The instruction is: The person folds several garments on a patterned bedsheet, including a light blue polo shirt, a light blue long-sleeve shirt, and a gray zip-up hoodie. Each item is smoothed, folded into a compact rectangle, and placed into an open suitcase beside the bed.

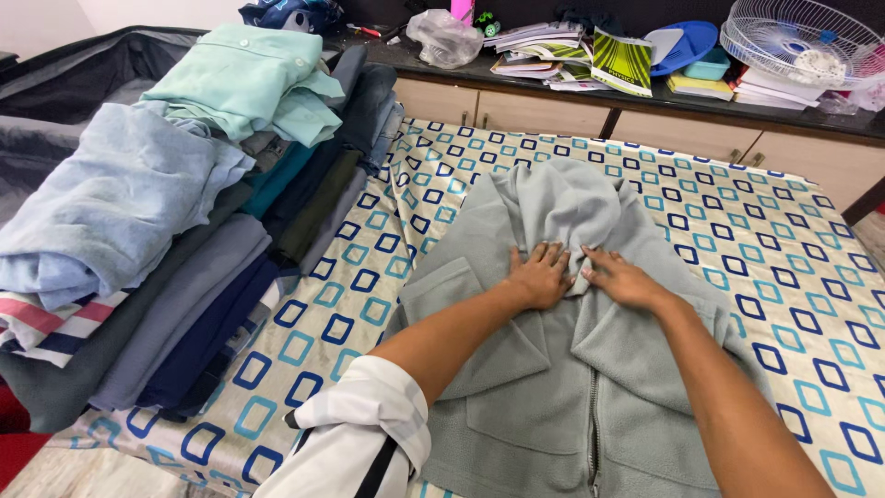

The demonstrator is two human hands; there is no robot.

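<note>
**Grey fleece jacket half folded on the bed**

At the centre of the frame, a grey zip-up fleece jacket (562,369) lies front up on the patterned bedsheet (784,249). The left hand (539,275) and right hand (622,277) press flat on its chest, fingers spread, gripping nothing. The hood looks smoothed upward; sleeves and body seem not yet folded in. Folded clothes (184,231) are already stacked at the left of the frame.

Bright even indoor light, soft shadows, sharp focus, slight edge distortion
</note>
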